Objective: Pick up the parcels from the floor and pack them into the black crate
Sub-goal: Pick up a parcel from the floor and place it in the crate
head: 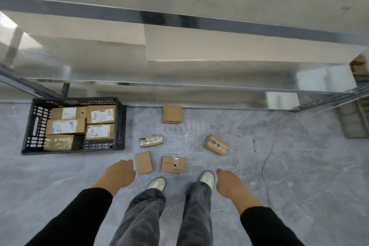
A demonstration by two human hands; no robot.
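The black crate (pixel 38 124) sits on the floor at the left and holds several brown cardboard parcels. More parcels lie loose on the grey floor: a flat one (pixel 144 163) just right of my left hand (pixel 119 172), one with clear tape and a dark spot (pixel 173 164), a shiny taped one (pixel 151 141), a tilted one with handwriting (pixel 216 144), and a square one (pixel 172 114) by the shelf foot. My left hand hangs empty with fingers loosely curled, close to the flat parcel. My right hand (pixel 229 182) also holds nothing, out to the right of my shoe.
A metal shelf rack (pixel 199 24) with bare shelves rises straight ahead, its lower frame running along the floor. My two feet in white shoes (pixel 156 183) stand just behind the nearest parcels. A grey stack (pixel 353 124) and a cardboard box (pixel 359 66) sit at far right.
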